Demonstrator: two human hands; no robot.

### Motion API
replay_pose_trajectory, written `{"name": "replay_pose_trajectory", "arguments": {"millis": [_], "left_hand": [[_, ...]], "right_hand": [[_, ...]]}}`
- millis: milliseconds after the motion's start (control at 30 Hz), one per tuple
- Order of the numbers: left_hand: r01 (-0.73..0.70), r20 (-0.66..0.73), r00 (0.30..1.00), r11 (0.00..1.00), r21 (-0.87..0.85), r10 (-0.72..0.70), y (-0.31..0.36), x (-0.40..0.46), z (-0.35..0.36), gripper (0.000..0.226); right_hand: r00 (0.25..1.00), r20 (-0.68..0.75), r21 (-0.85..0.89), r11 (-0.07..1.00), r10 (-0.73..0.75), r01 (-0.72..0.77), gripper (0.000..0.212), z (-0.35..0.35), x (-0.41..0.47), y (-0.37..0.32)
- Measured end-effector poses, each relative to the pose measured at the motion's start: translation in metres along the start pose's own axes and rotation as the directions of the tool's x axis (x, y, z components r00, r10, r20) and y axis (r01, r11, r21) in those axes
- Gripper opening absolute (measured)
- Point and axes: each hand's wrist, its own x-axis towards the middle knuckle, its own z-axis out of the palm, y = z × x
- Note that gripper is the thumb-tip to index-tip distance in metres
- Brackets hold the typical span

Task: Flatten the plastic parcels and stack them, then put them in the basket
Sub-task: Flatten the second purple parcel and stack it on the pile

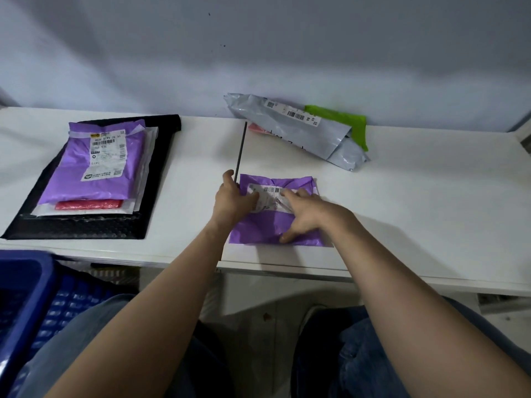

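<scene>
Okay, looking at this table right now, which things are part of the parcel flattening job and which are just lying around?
Part of the job:
purple parcel under left hand and right hand
flattened stack
grey parcel
green parcel
pink parcel
blue basket

Just lying about:
thin dark rod beside the left hand

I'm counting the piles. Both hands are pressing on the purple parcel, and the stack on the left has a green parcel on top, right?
Not quite. In the head view the stack is topped by a purple parcel; the green parcel lies at the back. Both the left hand and right hand do press the purple parcel.
</scene>
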Motion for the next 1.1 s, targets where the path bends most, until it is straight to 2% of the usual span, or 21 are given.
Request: {"name": "replay_pose_trajectory", "arguments": {"millis": [100,200,333,433,533,600,667,767,900,1033,1100], "left_hand": [[0.099,0.039,0.994,0.994,-0.037,-0.097,0.0,0.002,-0.004,0.067],[0.18,0.107,0.979,0.982,-0.055,-0.173,-0.005,0.004,-0.008,0.045],[0.219,0.028,0.976,0.969,-0.111,-0.217,-0.014,0.008,-0.012,0.04],[0.186,-0.011,0.982,0.976,-0.116,-0.188,-0.015,0.009,-0.009,0.037],[0.137,-0.025,0.99,0.983,-0.119,-0.141,-0.012,0.009,-0.008,0.036],[0.141,-0.026,0.988,0.971,-0.193,-0.149,-0.009,0.008,-0.011,0.037],[0.151,-0.02,0.986,0.946,-0.286,-0.164,-0.007,0.007,-0.017,0.039],[0.111,-0.077,0.987,0.948,-0.3,-0.14,-0.003,0.007,-0.027,0.041],[0.028,-0.262,0.959,0.953,-0.301,-0.111,0.001,0.014,-0.055,0.037],[-0.074,-0.394,0.916,0.935,-0.347,-0.074,0.002,0.023,-0.103,0.028],[-0.146,-0.456,0.89,0.947,-0.288,-0.002,-0.004,0.027,-0.132,0.027]], "right_hand": [[0.996,-0.058,-0.061,0.996,-0.061,0.058,0.104,0.004,0.001,-0.001],[0.979,-0.193,-0.049,0.997,-0.061,0.053,0.085,0.005,0.003,0.0],[0.911,-0.372,0.128,0.981,0.181,-0.142,0.067,0.008,0.006,0.0],[0.899,-0.331,0.257,0.944,0.287,-0.207,0.057,0.008,0.01,0.002],[0.891,-0.317,0.481,0.865,0.324,-0.144,0.044,0.005,0.017,0.001],[0.874,-0.319,0.643,0.761,0.366,-0.084,0.036,0.001,0.02,-0.003],[0.857,-0.336,0.721,0.692,0.391,-0.033,0.03,-0.003,0.024,-0.009],[0.848,-0.369,0.76,0.648,0.382,0.039,0.023,-0.006,0.029,-0.02],[0.848,-0.398,0.806,0.575,0.349,0.141,0.018,-0.008,0.036,-0.049],[0.848,-0.467,0.81,0.506,0.25,0.297,0.018,-0.009,0.043,-0.089],[0.841,-0.512,0.775,0.517,0.175,0.364,0.02,-0.009,0.046,-0.112]]}}
